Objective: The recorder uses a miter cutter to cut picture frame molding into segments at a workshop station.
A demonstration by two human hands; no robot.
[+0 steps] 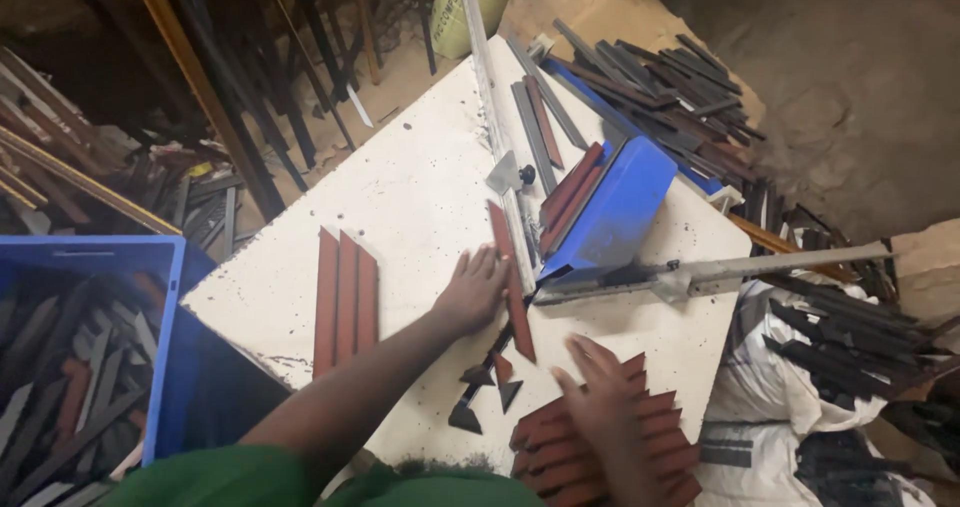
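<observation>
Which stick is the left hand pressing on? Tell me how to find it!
Start at the white table and find the long metal rail running down its middle. The left hand presses a single reddish-brown strip against that rail. It lies alone and slanted, unlike the three matching strips lying side by side farther left.

My left hand (472, 289) lay flat on white table (420, 187), fingers against long reddish strip (512, 282) beside metal guide rail (492, 117). My right hand (600, 397) rested open on pile of cut reddish pieces (665, 422). Three reddish strips (345, 302) lay side by side left; small dark triangular offcuts (480, 392) between hands.
</observation>
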